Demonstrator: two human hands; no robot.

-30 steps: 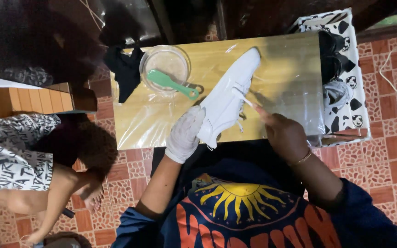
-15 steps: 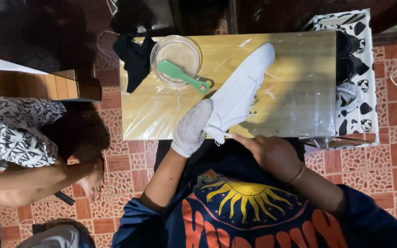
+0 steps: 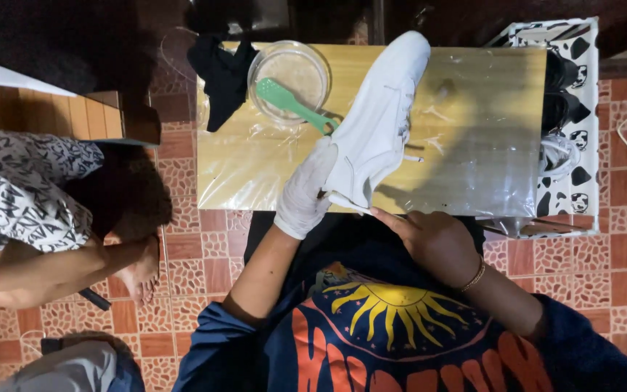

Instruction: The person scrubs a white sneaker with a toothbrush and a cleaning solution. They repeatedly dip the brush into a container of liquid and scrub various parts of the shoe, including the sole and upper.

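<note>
gloved left hand grips the shoe heel; shoe runs up-right over the table. bare right hand, loosely curled, pinches the heel edge.

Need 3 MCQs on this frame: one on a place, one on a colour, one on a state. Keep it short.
1. Where does the green brush lie?
A. across the clear bowl
B. on the floor tiles
C. inside the shoe

2. What colour is the shoe held at the table?
A. black
B. white
C. red

3. How is the left hand?
A. bare, flat on the table
B. holding the brush
C. gloved, gripping the shoe's heel end

Answers: 1 A, its head rests over the bowl's rim; 2 B, the whole upper is white; 3 C, a white glove covers it and it clasps the shoe, while the bare right hand touches the near edge.
</note>
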